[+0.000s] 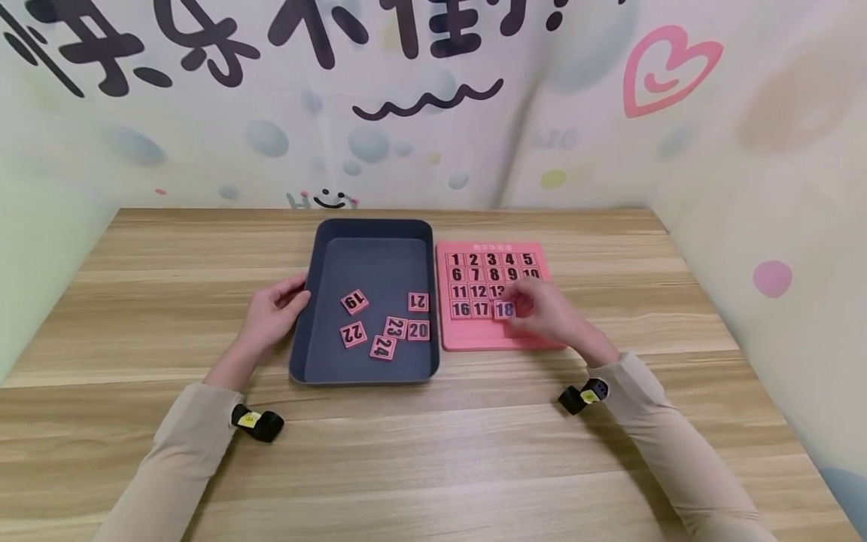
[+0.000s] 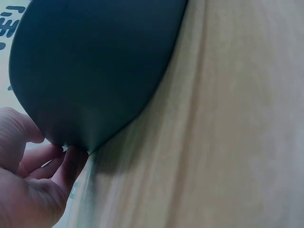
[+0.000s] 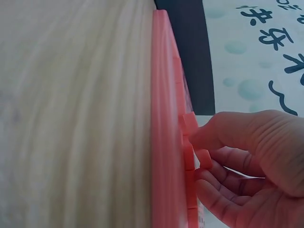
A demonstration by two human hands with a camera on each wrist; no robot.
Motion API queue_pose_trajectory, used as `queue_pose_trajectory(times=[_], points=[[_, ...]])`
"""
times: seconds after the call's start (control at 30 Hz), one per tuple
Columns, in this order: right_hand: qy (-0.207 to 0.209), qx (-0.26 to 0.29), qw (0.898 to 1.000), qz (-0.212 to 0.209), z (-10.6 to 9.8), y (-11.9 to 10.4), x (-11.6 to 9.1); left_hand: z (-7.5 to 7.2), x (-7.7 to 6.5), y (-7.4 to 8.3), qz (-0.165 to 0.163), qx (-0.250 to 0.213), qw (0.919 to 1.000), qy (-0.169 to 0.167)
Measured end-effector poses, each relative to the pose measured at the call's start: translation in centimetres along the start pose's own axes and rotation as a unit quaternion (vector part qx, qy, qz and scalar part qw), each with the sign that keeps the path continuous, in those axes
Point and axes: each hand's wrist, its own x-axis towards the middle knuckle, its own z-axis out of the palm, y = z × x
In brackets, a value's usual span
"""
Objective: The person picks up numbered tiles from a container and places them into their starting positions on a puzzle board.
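Note:
The left hand [image 1: 269, 312] holds the left side of a dark grey tray [image 1: 308, 324], its thumb at the rim; in the left wrist view the fingertips press the tray's outer wall [image 2: 95, 76]. Inside the tray lie several loose pink number tiles, among them 19 [image 1: 354, 302], 22 [image 1: 353, 334] and 24 [image 1: 383, 347]. Over a pink number board [image 1: 474, 335] the right hand [image 1: 545, 310] pinches the 18 tile [image 1: 504, 309], slightly tilted, right of the 17 tile [image 1: 481, 309]. Tiles in rows starting from 1 fill the upper board, partly hidden by this hand.
Tray and board stand side by side on a wooden table [image 1: 433, 467]. Behind it hangs a white printed backdrop [image 1: 433, 150] that also runs along the sides. Each wrist carries a small black camera strapped at the beige sleeve [image 1: 183, 436].

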Motion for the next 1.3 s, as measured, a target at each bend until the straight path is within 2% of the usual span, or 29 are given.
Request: queue_pose_trajectory(times=[0.2,0.43,0.77,0.97,1.17,1.3], points=[[-0.003,-0.009,1.0,0.01,0.4,0.2,0.2,0.0,0.1,-0.1,0.005,0.003,1.0,0.002],[0.014,-0.008,0.999,0.028,0.7,-0.1,0.4,-0.1,0.0,-0.1,0.001,0.004,1.0,0.003],[0.016,-0.021,0.999,0.031,0.2,-0.6,1.0,-0.1,-0.1,0.0,-0.005,0.01,0.9999,0.007],[0.028,-0.018,0.999,-0.027,0.1,-3.3,2.7,-0.1,0.0,-0.1,-0.006,0.01,0.9999,0.01],[-0.006,0.008,0.996,-0.093,1.9,-6.6,4.9,0.0,0.0,0.0,-0.004,0.014,0.9999,0.01],[-0.033,0.009,0.993,-0.113,3.3,-8.2,6.2,0.1,0.0,0.1,-0.002,0.01,0.9999,0.008]])
